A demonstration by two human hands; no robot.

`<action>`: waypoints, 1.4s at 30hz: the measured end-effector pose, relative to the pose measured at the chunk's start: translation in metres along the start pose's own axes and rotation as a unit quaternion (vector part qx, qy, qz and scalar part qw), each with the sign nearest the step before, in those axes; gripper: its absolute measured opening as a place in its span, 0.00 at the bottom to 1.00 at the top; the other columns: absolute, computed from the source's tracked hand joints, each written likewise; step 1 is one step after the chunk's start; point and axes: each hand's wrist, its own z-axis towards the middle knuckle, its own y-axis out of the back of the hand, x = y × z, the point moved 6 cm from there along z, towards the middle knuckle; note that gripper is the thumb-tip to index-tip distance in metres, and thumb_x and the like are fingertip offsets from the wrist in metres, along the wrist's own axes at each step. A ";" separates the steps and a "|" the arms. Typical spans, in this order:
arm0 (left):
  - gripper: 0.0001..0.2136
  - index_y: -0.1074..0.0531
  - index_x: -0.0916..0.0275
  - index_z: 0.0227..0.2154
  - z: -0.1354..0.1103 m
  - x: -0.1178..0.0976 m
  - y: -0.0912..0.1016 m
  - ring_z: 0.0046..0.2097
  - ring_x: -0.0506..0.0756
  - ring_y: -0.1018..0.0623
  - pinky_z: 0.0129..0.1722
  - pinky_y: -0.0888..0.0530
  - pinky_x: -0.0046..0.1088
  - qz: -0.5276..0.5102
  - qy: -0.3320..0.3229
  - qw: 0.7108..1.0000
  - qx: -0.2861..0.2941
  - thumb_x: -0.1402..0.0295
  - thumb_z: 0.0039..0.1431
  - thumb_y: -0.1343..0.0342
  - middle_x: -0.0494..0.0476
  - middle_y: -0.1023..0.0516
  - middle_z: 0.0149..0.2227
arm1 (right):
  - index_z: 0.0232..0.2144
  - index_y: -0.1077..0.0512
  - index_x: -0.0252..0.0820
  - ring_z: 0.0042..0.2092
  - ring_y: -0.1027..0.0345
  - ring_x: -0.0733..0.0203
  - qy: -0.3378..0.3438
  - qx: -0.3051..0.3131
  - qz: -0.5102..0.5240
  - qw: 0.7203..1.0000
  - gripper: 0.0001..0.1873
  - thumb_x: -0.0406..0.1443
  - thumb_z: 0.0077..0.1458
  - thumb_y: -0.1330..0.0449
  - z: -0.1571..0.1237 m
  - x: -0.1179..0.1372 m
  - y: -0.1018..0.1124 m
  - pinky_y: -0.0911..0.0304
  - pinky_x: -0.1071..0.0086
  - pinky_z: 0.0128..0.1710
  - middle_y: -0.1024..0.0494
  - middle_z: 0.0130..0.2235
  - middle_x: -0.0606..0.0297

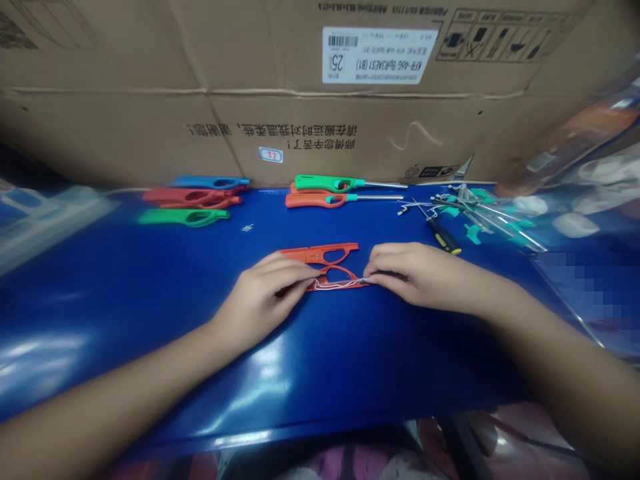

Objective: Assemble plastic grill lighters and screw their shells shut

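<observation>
Two orange lighter shell halves lie on the blue tabletop between my hands. The far shell half (320,254) lies inner side up, and the near shell half (345,286) has thin white wires (333,287) running along it. My left hand (273,293) is closed in a pinch at the wires' left end, its fingers covering part of the near shell. The right hand (410,273) pinches the wires' other end beside the shell's right tip. What exactly sits at each fingertip is mostly hidden.
A cardboard box (280,67) walls off the back. Before it lie blue, red and green lighter shells (185,218) and lighters with metal rods (320,200). At right are a black-yellow screwdriver (445,239) and a pile of rods with teal parts (480,207). A clear plastic bin (45,220) stands left.
</observation>
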 end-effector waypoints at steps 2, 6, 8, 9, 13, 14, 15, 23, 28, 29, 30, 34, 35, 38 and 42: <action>0.08 0.20 0.61 0.43 -0.001 0.002 0.000 0.43 0.54 0.19 0.47 0.23 0.33 0.000 0.005 1.000 -0.001 0.74 0.65 0.41 0.56 0.16 0.41 | 0.40 0.22 0.42 0.42 0.28 0.57 0.002 0.001 0.000 1.000 0.13 0.38 0.68 0.46 0.000 0.000 -0.001 0.35 0.64 0.44 0.22 0.42 0.60; 0.07 0.20 0.61 0.43 -0.002 0.004 0.000 0.44 0.54 0.19 0.47 0.23 0.33 -0.001 0.013 1.000 0.005 0.74 0.64 0.40 0.56 0.16 0.41 | 0.40 0.22 0.42 0.41 0.28 0.58 0.010 0.001 -0.021 1.000 0.13 0.37 0.68 0.47 0.000 0.000 -0.003 0.35 0.65 0.43 0.22 0.41 0.60; 0.07 0.20 0.61 0.43 -0.002 0.005 -0.001 0.43 0.54 0.19 0.47 0.22 0.33 0.000 0.014 1.000 0.004 0.73 0.65 0.41 0.56 0.16 0.41 | 0.40 0.21 0.42 0.41 0.28 0.59 0.013 -0.001 -0.038 0.999 0.13 0.37 0.68 0.46 0.001 0.001 -0.003 0.36 0.66 0.42 0.22 0.40 0.61; 0.07 0.20 0.61 0.43 -0.002 0.005 -0.001 0.43 0.54 0.19 0.47 0.22 0.33 0.001 0.014 1.000 0.003 0.73 0.65 0.41 0.56 0.16 0.41 | 0.39 0.21 0.42 0.41 0.28 0.59 0.014 -0.002 -0.048 0.999 0.13 0.37 0.68 0.46 0.001 0.002 -0.004 0.36 0.66 0.41 0.22 0.39 0.61; 0.07 0.20 0.61 0.43 -0.002 0.004 -0.001 0.42 0.54 0.18 0.46 0.22 0.33 0.001 0.016 1.000 0.003 0.72 0.65 0.40 0.55 0.15 0.41 | 0.38 0.22 0.42 0.41 0.29 0.57 0.031 -0.010 -0.101 0.994 0.13 0.36 0.68 0.47 0.000 0.006 -0.005 0.38 0.66 0.39 0.22 0.38 0.61; 0.07 0.20 0.61 0.43 -0.002 0.004 -0.001 0.42 0.54 0.18 0.46 0.22 0.32 0.000 0.016 1.000 0.005 0.72 0.65 0.41 0.55 0.15 0.40 | 0.38 0.22 0.42 0.41 0.30 0.57 0.039 -0.012 -0.120 0.992 0.14 0.36 0.68 0.47 0.000 0.007 -0.006 0.39 0.65 0.39 0.22 0.39 0.60; 0.07 0.19 0.60 0.42 -0.002 0.004 -0.001 0.42 0.54 0.18 0.46 0.22 0.32 -0.002 0.018 1.000 0.005 0.72 0.65 0.41 0.55 0.15 0.40 | 0.37 0.22 0.41 0.41 0.31 0.57 0.047 -0.013 -0.139 0.989 0.14 0.35 0.68 0.48 0.000 0.009 -0.006 0.39 0.65 0.38 0.22 0.38 0.60; 0.07 0.19 0.60 0.42 -0.001 0.002 0.000 0.41 0.55 0.17 0.45 0.22 0.32 -0.003 0.023 1.000 0.009 0.71 0.65 0.41 0.55 0.15 0.40 | 0.36 0.23 0.39 0.38 0.36 0.55 0.072 0.019 -0.242 0.967 0.13 0.28 0.65 0.48 -0.002 0.022 -0.009 0.46 0.64 0.32 0.23 0.36 0.58; 0.07 0.19 0.60 0.41 -0.002 0.001 -0.001 0.41 0.55 0.17 0.44 0.21 0.32 0.002 0.021 1.000 0.012 0.70 0.66 0.42 0.55 0.15 0.39 | 0.35 0.23 0.39 0.37 0.35 0.56 0.066 0.016 -0.247 0.967 0.13 0.29 0.65 0.47 -0.003 0.025 -0.009 0.44 0.64 0.32 0.22 0.35 0.58; 0.07 0.19 0.60 0.41 -0.002 0.001 -0.001 0.41 0.55 0.17 0.45 0.21 0.32 0.002 0.021 1.000 0.013 0.70 0.66 0.42 0.55 0.15 0.39 | 0.35 0.23 0.40 0.38 0.34 0.56 0.060 0.009 -0.236 0.970 0.13 0.30 0.66 0.48 -0.003 0.024 -0.009 0.43 0.64 0.33 0.22 0.36 0.58; 0.07 0.19 0.60 0.41 -0.003 0.001 -0.001 0.41 0.55 0.17 0.45 0.21 0.32 0.002 0.021 1.000 0.014 0.70 0.66 0.42 0.55 0.15 0.39 | 0.36 0.22 0.40 0.39 0.32 0.56 0.052 0.000 -0.220 0.974 0.14 0.32 0.67 0.48 -0.003 0.022 -0.008 0.42 0.64 0.35 0.21 0.37 0.58; 0.06 0.19 0.60 0.41 -0.003 0.003 -0.001 0.42 0.55 0.17 0.46 0.21 0.32 0.000 0.019 1.000 0.015 0.71 0.65 0.41 0.54 0.15 0.40 | 0.40 0.22 0.43 0.42 0.28 0.58 0.000 -0.032 -0.104 0.994 0.11 0.35 0.66 0.46 0.001 0.012 -0.005 0.39 0.66 0.38 0.20 0.42 0.61; 0.06 0.19 0.60 0.41 -0.003 0.003 -0.001 0.42 0.55 0.17 0.46 0.21 0.32 0.000 0.019 1.000 0.015 0.71 0.65 0.41 0.54 0.15 0.40 | 0.40 0.22 0.43 0.42 0.28 0.59 -0.016 -0.039 -0.069 0.997 0.10 0.35 0.65 0.44 0.002 0.010 -0.005 0.38 0.66 0.39 0.21 0.42 0.62; 0.06 0.19 0.59 0.41 -0.003 0.002 -0.001 0.42 0.54 0.17 0.46 0.21 0.32 -0.003 0.021 1.000 0.016 0.71 0.65 0.41 0.54 0.15 0.40 | 0.34 0.22 0.41 0.34 0.31 0.64 -0.072 -0.051 0.035 0.995 0.07 0.34 0.62 0.41 0.007 0.003 -0.006 0.40 0.70 0.34 0.22 0.35 0.64; 0.07 0.19 0.59 0.41 -0.003 -0.004 0.000 0.41 0.54 0.17 0.44 0.20 0.30 -0.014 0.019 0.999 0.024 0.71 0.66 0.42 0.54 0.15 0.39 | 0.28 0.23 0.42 0.25 0.40 0.68 -0.143 -0.003 0.118 0.983 0.08 0.36 0.58 0.38 0.008 0.002 -0.013 0.45 0.73 0.26 0.28 0.26 0.69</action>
